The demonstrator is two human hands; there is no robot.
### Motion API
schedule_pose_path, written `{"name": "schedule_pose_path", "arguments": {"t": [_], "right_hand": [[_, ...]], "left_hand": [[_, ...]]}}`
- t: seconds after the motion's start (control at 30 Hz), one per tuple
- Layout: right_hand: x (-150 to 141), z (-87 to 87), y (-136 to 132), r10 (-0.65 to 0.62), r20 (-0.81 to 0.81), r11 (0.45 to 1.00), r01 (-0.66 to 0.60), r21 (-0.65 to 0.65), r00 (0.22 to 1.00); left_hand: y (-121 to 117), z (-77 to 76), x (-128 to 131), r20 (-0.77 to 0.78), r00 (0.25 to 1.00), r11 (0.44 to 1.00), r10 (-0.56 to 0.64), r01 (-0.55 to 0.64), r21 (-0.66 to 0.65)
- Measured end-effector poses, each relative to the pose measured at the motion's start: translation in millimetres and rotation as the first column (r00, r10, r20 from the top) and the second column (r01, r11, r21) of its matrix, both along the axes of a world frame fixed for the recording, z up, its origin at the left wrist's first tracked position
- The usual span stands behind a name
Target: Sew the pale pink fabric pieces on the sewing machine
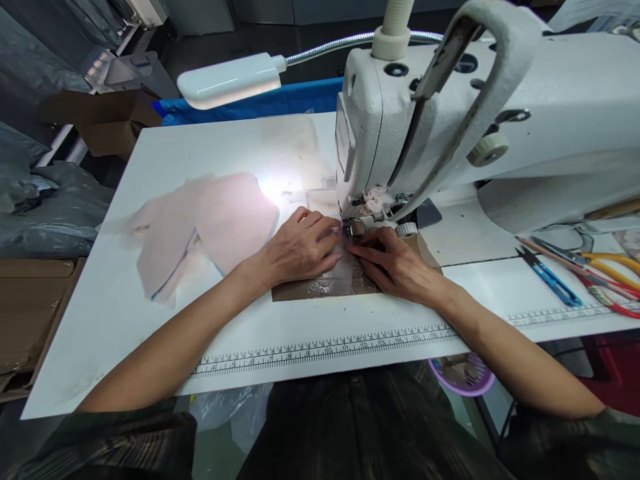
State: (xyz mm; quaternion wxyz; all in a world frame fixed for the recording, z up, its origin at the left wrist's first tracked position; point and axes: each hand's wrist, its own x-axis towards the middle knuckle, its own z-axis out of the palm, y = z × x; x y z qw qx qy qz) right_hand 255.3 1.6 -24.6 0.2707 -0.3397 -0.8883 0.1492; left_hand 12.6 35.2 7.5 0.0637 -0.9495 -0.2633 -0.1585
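Observation:
My left hand [305, 247] lies palm down on sheer pale fabric [343, 275], left of the presser foot, its fingers pointing towards the needle and its thumb apart. Close by on the right, my right hand [389, 263] has its thumb and index finger pinched at the fabric's edge, just in front of the foot. Both hands are at the needle end of a white sewing machine [370, 133], where a small metal guide [356, 229] shows. The needle point is hidden. Under the fabric is a brown, tape-covered panel [295, 291].
Pale pink cut fabric [220, 217] spreads across the white table [100, 327] at left. A lamp [230, 80] shines above it. At right lie a blue cutter [550, 277] and scissors [610, 260]. A printed ruler [325, 350] follows the front edge.

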Motion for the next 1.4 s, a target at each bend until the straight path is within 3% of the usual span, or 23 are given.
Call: {"name": "schedule_pose_path", "arguments": {"t": [0.23,0.4,0.67,1.4], "right_hand": [[-3.1,-2.8,1.6,-0.035,0.052,0.998,0.032,0.053,0.998],[-0.5,0.2,0.1,0.015,0.038,1.0,-0.016,0.016,0.999],[-1.7,1.9,0.0,-0.01,0.053,1.0,0.008,0.029,0.999],[-0.3,9.6,-1.8,-0.015,0.06,0.999,0.018,-0.048,0.998]], "left_hand": [[-28.2,9.3,8.4,0.073,0.98,0.972,-0.187,0.195,-0.134],[-41.1,1.0,3.9,0.069,0.988,0.982,-0.139,0.146,-0.118],[-39.2,-5.9,1.7,0.047,0.99,0.99,-0.13,0.132,-0.043],[-24.0,-3.5,0.0,-0.071,0.996,0.993,-0.059,0.052,-0.103]]}}
